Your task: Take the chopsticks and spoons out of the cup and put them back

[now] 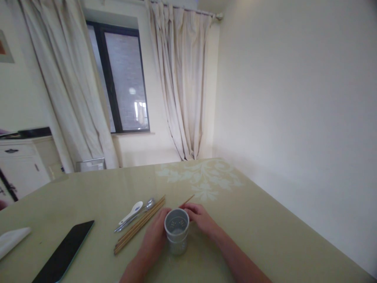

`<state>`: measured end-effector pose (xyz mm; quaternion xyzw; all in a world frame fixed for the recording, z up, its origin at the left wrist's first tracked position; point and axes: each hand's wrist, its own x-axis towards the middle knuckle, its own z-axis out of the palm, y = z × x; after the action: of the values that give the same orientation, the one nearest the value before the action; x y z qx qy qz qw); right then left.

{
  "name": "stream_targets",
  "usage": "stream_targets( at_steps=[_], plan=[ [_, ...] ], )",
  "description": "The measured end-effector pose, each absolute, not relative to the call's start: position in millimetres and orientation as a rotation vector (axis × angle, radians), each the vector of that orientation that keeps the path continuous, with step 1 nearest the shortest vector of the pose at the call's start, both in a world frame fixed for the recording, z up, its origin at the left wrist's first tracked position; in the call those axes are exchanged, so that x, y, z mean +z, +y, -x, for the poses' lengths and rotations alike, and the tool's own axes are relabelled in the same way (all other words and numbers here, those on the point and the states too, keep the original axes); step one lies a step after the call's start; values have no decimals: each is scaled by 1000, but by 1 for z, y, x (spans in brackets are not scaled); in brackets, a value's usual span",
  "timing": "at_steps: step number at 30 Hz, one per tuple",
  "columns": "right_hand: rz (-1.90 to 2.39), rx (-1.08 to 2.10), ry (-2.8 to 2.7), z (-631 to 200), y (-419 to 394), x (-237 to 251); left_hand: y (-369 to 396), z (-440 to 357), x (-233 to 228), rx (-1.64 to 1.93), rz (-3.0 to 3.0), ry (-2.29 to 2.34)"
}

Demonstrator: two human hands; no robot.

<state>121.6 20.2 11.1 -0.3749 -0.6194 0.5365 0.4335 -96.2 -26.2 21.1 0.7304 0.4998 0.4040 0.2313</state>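
Pale olive-green surface (265,236), glossy, printed with a white floral scroll at the far end. Grey metal cup (176,231), dotted with small holes in its base. Light brown chopsticks (138,227). White spoon (131,212) with a blue mark; silver spoon (147,205). Black phone (63,252), teal-edged. Cream curtains (185,78); dark window frame (107,78).

Left of the bundle of chopsticks (140,226) on the table (265,236) lie a white spoon (131,212), a metal spoon (138,214), farther left a dark phone (63,253) and a white cloth (11,240).
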Motion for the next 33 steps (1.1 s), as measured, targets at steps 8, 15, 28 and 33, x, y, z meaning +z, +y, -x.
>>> stream_targets(
  at_steps=[8, 15, 28, 33],
  plan=[
    [838, 1238, -1331, -105, 14, 17, -24, 96, 22, 1260, -2013, 1141],
    [818, 801, -972, -145, 22, 48, -10, 127, 16, 959, -2220, 1760],
    [763, 932, -1283, -138, -11, 71, -17, 140, 24, 470, -2197, 2254],
    [766, 1020, -1371, -129, -5, 60, -16, 140, 27, 393, -2220, 2242]
  ],
)
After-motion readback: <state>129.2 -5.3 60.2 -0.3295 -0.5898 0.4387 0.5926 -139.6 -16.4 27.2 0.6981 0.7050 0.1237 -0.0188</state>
